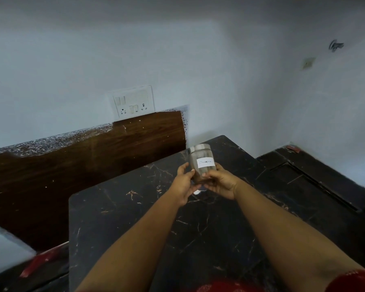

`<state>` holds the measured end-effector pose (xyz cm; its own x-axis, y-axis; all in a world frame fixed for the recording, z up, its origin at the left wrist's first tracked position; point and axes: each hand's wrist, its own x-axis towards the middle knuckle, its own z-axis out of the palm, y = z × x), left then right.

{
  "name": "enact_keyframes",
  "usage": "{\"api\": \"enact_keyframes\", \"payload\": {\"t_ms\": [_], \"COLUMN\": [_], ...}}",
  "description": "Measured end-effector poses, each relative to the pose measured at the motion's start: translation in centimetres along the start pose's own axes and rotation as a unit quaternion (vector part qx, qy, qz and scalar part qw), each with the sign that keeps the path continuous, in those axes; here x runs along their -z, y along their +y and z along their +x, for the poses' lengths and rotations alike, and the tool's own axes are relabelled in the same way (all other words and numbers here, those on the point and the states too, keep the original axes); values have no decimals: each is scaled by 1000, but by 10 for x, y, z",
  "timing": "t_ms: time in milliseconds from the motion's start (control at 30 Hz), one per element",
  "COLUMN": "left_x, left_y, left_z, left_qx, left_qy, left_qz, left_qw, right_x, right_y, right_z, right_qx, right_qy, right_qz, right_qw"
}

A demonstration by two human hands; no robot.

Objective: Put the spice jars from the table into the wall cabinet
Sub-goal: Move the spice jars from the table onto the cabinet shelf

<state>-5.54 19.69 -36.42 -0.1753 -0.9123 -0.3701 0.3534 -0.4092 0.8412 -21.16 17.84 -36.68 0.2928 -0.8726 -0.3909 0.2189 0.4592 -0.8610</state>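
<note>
- Red patterned clothing (230,286) fills the bottom edge of the head view, with two bare forearms reaching forward from it over the table (118,224).
- Both hands meet above the far part of the dark marble-patterned table, toward its far right corner.
- Left hand (184,184) curls its fingers round the left side and base of the spice jar (201,163).
- Right hand (221,182) grips the jar's right side and bottom, thumb across the front.
- Between the two hands the clear spice jar is upright, lifted off the table top, with a metal lid and brownish contents low inside.
- On its front is a white label (205,162) with handwriting; the word is too blurred to read surely.
- Behind the table's far edge stands a dark wood panel (105,152) against the pale wall.
- Above that panel a white switch and socket plate (132,101) is fixed to the wall.
- Right of the table a dark stone ledge (316,175) runs along the wall.
</note>
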Motion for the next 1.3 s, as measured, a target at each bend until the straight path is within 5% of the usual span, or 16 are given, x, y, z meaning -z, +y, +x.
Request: {"api": "enact_keyframes", "payload": {"t_ms": [200,467,700,1033,1167,1300], "left_x": [-7,-23,-64,-125,-147,-142], "left_y": [15,66,162,306,359,411], "left_z": [3,15,10,-6,-14,-5], "left_qx": [-31,-111,-248,-406,-471,-486], "left_qy": [15,73,115,131,129,283], "left_qz": [29,138,126,244,386,616], "left_qw": [999,982,954,871,783,552], "right_x": [-11,-34,-66,-114,-128,-140], "right_y": [-14,-66,-167,-325,-386,-433], "right_z": [11,24,22,4,0,13], "right_qx": [30,151,288,452,492,516], "right_qy": [96,246,215,205,207,212], "right_qz": [-147,-322,-338,-285,-259,-290], "right_qw": [984,902,870,820,805,778]}}
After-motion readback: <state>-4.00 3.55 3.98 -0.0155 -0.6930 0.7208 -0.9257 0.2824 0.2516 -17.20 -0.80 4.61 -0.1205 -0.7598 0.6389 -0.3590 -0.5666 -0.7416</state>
